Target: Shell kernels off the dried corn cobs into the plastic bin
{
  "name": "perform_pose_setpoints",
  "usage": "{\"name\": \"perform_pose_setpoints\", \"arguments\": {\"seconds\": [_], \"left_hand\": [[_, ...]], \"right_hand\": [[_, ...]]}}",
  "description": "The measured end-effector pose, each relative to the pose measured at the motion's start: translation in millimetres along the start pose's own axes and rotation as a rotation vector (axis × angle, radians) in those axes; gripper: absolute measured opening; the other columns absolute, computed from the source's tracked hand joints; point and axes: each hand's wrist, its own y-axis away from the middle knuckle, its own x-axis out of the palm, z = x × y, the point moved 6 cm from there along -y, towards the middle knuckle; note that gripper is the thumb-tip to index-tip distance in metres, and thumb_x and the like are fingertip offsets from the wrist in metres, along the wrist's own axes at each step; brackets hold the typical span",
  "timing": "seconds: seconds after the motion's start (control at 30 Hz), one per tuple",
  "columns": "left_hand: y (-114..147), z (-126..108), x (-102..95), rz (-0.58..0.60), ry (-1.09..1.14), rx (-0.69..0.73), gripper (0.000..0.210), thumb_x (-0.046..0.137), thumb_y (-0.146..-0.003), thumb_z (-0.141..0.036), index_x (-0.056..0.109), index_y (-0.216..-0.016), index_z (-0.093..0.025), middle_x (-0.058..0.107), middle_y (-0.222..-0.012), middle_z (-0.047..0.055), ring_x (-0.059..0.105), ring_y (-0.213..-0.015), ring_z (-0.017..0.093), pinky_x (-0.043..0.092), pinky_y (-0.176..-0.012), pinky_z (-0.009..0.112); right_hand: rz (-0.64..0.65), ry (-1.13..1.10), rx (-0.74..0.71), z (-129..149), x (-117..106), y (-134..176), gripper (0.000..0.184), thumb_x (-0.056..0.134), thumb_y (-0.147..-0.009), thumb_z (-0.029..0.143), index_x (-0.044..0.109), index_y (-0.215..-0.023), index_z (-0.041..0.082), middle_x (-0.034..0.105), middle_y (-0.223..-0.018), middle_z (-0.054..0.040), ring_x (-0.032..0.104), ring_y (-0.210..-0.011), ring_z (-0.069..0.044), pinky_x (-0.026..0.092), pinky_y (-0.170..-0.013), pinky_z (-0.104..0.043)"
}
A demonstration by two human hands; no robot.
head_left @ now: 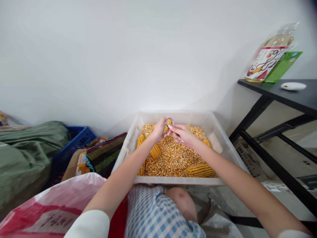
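the held cob (169,122) is near the centre of the frame, above the loose kernels (170,155) in the tub (178,180). left hand (160,129): fingers curled round the cob, closed on it. right hand (182,135): fingers pinched on a slim tool (177,135), dark with a pale tip just beside the cob; contact cannot be told, and the type of tool is too small to make out.

handling, judged: cob light and stiff, not fragile as a whole, though single kernels may come away. the ridged rows should give fair grip; dry kernels could roll under the fingers. best hold: round the thick middle or the far end, fingertips clear of the tip. tool likely light and hard; hold by the dark part.

materials: kernels small, hard-looking, yellow with pale ends, heaped in a loose bed. lower-right cob (200,170) tapered, rows tight, lying on the bed. left-side cob (155,151) similar, tilted among others. tub translucent, whitish plastic, flared walls, broad rim. lower left of frame: red-and-white sack (61,201), thin, creased plastic. upper right: clear bottle (271,56) with printed label, on a flat black shelf (269,88).
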Motion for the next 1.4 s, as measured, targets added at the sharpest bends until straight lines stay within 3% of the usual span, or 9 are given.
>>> {"name": "perform_pose_setpoints", "arguments": {"seconds": [0.1,0.27,0.43,0.57,0.63,0.8,1.03,1.2,1.4], "left_hand": [[-0.4,3.2,4.5,0.060,0.069,-0.031,0.028,0.033,-0.078,-0.037,0.052,-0.076,-0.016,0.039,-0.035,-0.004,0.035,-0.027,0.009,0.019,-0.028,0.018],[-4.9,10.6,-0.4,0.054,0.077,-0.050,0.024,0.035,-0.076,-0.034,0.052,-0.074,-0.016,0.042,-0.037,-0.004,0.036,-0.027,0.009,0.020,-0.027,0.018],[-6.8,9.9,-3.4,-0.022,0.062,-0.014,0.028,0.038,-0.078,-0.040,0.051,-0.071,-0.017,0.040,-0.039,-0.004,0.036,-0.029,0.008,0.022,-0.029,0.017],[-5.6,12.5,-11.0,-0.043,-0.154,-0.039,0.042,0.039,-0.079,-0.056,0.051,-0.070,-0.017,0.041,-0.042,-0.004,0.036,-0.031,0.007,0.022,-0.030,0.018],[-5.7,15.1,-18.1,-0.031,-0.341,-0.062,0.047,0.038,-0.078,-0.060,0.052,-0.074,-0.016,0.044,-0.046,-0.003,0.037,-0.033,0.007,0.024,-0.031,0.018],[-7.6,18.2,-38.1,-0.115,-0.629,-0.084,0.049,0.035,-0.080,-0.061,0.054,-0.088,-0.017,0.053,-0.068,0.000,0.042,-0.042,0.006,0.033,-0.037,0.019],[-16.5,36.5,-34.2,0.054,-0.728,-0.124,0.055,0.030,-0.080,-0.065,0.055,-0.086,-0.015,0.057,-0.074,0.003,0.054,-0.060,0.010,0.042,-0.050,0.019],[-39.4,66.0,-49.7,0.038,-0.911,-0.193,0.055,0.028,-0.083,-0.060,0.052,-0.096,-0.012,0.060,-0.075,0.007,0.056,-0.054,0.014,0.044,-0.052,0.025],[-66.2,82.7,-59.6,0.031,-1.253,0.043,0.045,0.026,-0.087,-0.050,0.054,-0.087,-0.014,0.062,-0.086,0.009,0.059,-0.080,0.019,0.043,-0.075,0.029]], "right_hand": [[0.024,0.110,-0.032,3.6,-5.1,-0.5,0.029,0.052,-0.078,0.045,0.054,-0.070,0.017,0.031,-0.038,0.0100,0.022,-0.032,-0.004,0.021,-0.035,-0.019],[0.050,0.281,-0.071,4.3,-10.8,-2.0,0.033,0.049,-0.080,0.048,0.055,-0.072,0.017,0.031,-0.040,0.0093,0.024,-0.035,-0.005,0.021,-0.038,-0.019],[-0.086,0.446,-0.153,5.6,-14.5,-5.1,0.034,0.041,-0.085,0.045,0.056,-0.073,0.017,0.034,-0.045,0.0071,0.030,-0.040,-0.007,0.025,-0.042,-0.020],[-0.120,0.695,-0.290,10.8,-14.2,-5.2,0.033,0.037,-0.088,0.038,0.055,-0.072,0.016,0.052,-0.060,0.0015,0.046,-0.056,-0.010,0.034,-0.057,-0.022],[-0.099,0.809,-0.309,9.9,-15.2,-5.2,0.033,0.035,-0.089,0.038,0.053,-0.071,0.016,0.053,-0.063,0.0011,0.047,-0.060,-0.011,0.034,-0.060,-0.022],[-0.066,1.019,-0.235,2.6,-20.9,-7.2,0.035,0.030,-0.091,0.040,0.051,-0.075,0.017,0.052,-0.064,0.0011,0.047,-0.061,-0.012,0.033,-0.059,-0.022],[0.056,1.350,-0.148,-13.4,-36.7,-18.8,0.030,0.030,-0.092,0.030,0.056,-0.091,0.016,0.064,-0.084,-0.0065,0.054,-0.069,-0.014,0.035,-0.062,-0.023],[0.139,1.604,-0.074,-38.7,-62.8,-35.5,0.037,0.028,-0.092,0.038,0.059,-0.102,0.020,0.066,-0.097,-0.0075,0.059,-0.082,-0.018,0.038,-0.071,-0.025],[0.198,1.783,-0.021,-60.6,-78.8,-43.7,0.046,0.018,-0.093,0.042,0.054,-0.113,0.019,0.064,-0.103,-0.0119,0.061,-0.088,-0.021,0.040,-0.075,-0.029]]}}
